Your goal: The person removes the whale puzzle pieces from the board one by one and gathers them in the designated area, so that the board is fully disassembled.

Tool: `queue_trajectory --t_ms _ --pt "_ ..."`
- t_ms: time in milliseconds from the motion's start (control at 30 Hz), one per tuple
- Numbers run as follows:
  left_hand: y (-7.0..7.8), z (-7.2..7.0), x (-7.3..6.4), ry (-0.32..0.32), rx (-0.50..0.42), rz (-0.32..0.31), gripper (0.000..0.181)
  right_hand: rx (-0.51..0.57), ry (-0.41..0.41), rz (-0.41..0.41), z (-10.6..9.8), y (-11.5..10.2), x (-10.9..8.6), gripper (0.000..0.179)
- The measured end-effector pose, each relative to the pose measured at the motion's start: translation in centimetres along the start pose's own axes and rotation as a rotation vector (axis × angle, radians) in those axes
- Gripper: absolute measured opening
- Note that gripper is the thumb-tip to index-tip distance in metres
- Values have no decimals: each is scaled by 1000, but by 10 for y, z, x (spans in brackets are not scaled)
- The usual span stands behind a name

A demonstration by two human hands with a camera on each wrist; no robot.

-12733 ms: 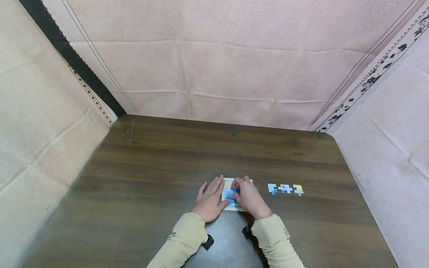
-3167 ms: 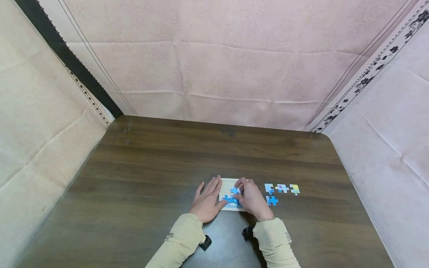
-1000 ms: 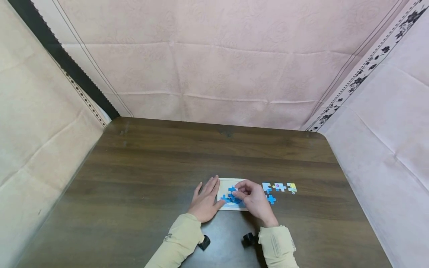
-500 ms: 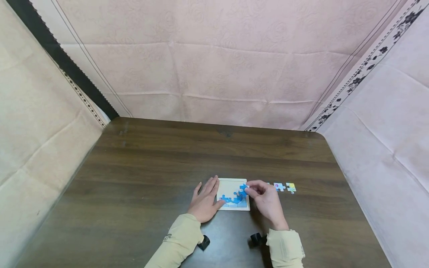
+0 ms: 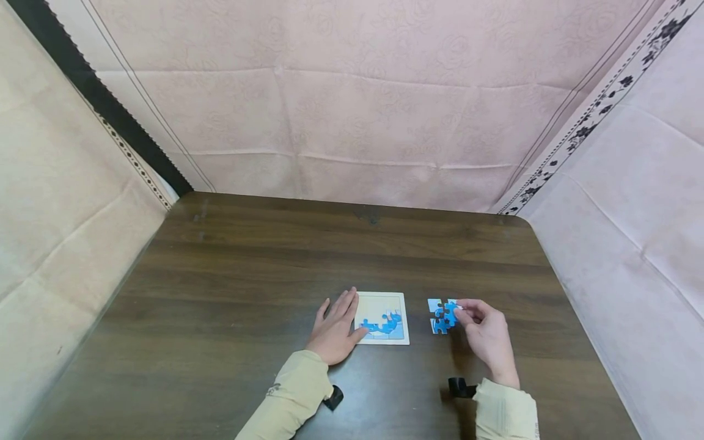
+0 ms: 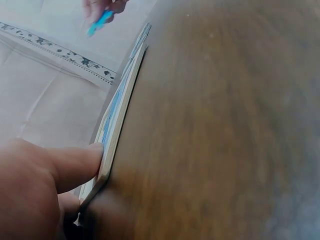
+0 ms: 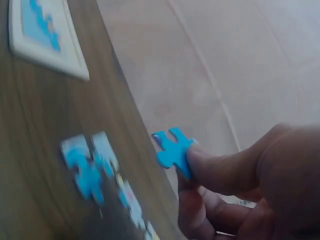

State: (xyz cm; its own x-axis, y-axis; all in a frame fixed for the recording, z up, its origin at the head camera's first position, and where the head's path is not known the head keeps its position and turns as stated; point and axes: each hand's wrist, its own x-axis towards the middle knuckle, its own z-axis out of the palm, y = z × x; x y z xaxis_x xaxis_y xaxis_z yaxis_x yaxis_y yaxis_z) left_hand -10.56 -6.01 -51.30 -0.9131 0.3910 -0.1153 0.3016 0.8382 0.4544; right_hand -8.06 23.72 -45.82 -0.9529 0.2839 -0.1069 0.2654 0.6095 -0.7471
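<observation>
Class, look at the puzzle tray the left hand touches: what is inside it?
Inside the puzzle tray, blue pieces lie in the near part; the far part shows its pale base. The left hand covers some of the left side; anything under its thumb cannot be seen.

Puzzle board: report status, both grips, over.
Left grip touching edge of puzzle board. Right grip pinching blue piece, held up off table. Board partly filled, upper part bare. No obstruction seen.
</observation>
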Motion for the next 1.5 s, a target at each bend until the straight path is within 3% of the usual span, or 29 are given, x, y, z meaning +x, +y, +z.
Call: queue_trajectory --t_ms 233,500,767,1267,1500 --pt "-1 1 1 4 0 3 77 -105 10 88 -11 21 0 28" --pt "0 1 0 11 2 3 77 -146 5 103 -9 33 6 28" --pt "2 -1 -1 6 -17 1 77 -129 -32 160 -5 34 7 26" --pt "0 1 0 9 -1 -3 77 -142 -1 175 0 34 10 27" --pt "0 1 0 3 -6 -5 75 -141 -10 190 0 32 11 19"
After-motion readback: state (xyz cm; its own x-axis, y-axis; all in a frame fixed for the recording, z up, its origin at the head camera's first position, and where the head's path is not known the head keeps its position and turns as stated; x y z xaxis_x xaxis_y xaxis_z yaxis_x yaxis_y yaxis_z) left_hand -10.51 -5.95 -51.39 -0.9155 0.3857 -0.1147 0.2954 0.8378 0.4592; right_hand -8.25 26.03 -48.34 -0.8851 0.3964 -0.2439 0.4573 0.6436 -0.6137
